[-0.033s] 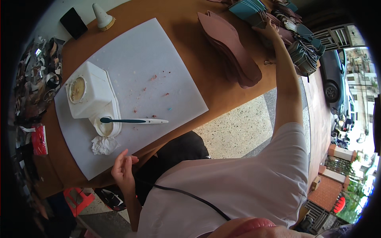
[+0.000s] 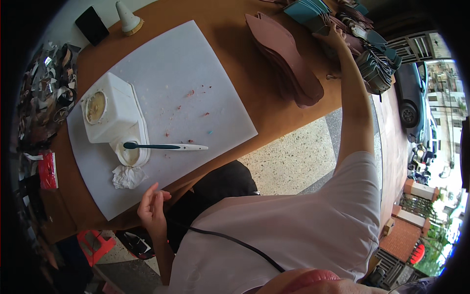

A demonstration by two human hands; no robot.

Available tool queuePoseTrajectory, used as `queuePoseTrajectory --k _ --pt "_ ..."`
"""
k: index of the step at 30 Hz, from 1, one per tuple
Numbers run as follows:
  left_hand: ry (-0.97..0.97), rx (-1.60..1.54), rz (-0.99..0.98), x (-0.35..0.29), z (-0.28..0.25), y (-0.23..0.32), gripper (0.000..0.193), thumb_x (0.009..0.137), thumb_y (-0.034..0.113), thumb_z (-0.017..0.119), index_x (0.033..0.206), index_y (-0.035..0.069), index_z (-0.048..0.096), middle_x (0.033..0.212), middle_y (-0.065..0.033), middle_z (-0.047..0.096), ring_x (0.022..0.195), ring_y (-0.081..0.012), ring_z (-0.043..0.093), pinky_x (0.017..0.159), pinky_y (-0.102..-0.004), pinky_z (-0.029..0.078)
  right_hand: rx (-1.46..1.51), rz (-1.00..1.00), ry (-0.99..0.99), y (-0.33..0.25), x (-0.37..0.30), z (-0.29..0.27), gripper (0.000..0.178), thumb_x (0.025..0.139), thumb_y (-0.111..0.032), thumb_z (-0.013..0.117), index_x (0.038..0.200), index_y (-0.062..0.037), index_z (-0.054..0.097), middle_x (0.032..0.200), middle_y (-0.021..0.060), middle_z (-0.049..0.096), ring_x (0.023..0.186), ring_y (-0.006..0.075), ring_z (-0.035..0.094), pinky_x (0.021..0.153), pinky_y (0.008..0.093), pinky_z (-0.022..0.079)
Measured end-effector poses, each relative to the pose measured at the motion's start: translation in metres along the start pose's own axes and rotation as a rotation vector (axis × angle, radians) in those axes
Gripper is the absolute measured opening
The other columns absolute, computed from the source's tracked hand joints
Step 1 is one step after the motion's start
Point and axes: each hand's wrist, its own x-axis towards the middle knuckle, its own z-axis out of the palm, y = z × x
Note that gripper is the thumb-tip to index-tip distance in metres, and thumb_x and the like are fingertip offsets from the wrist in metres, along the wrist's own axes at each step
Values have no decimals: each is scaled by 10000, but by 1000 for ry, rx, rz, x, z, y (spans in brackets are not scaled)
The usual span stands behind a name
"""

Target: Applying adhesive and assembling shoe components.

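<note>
My right hand (image 2: 334, 39) reaches out to the far right, into a row of bundled leather-like pieces. Its fingers and thumb are closed around the edge of some brown pieces (image 2: 352, 43); the fingertips are partly hidden. Just behind it stands a teal stack (image 2: 306, 11), and nearer lies a grey-green bundle (image 2: 374, 71). Over the table's near edge, my left hand (image 2: 153, 208) hangs open and holds nothing, its fingers loosely bent. Close to it lies a crumpled white tissue (image 2: 129, 177). A teal-and-white brush (image 2: 166, 146) rests across the small cup of a white glue container (image 2: 115, 110).
A white board (image 2: 196, 63) with small scraps covers the brown table's left part. Stacked brown sole-shaped pieces (image 2: 289, 54) lie right of it. At the back left are a black phone-like slab (image 2: 92, 26) and a white cone (image 2: 128, 19). A red stool (image 2: 95, 247) stands below.
</note>
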Motion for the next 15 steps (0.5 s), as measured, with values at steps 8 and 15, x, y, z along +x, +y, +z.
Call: queuePoseTrajectory --k 8,15 --pt "139 -5 94 -18 -31 -7 217 809 16 451 1010 -41 514 720 -74 563 655 -105 518 651 -216 420 515 -303 -134 -47 -46 -62 652 684 -527 558 1068 -4 489 1046 220 505 992 279 491 844 344 372" --pt "629 175 346 -5 -82 -29 189 829 50 462 980 -44 524 797 -97 577 758 -142 544 742 -245 425 339 -381 -225 -83 -137 -81 704 620 -558 602 933 58 470 933 246 538 929 308 521 789 357 396"
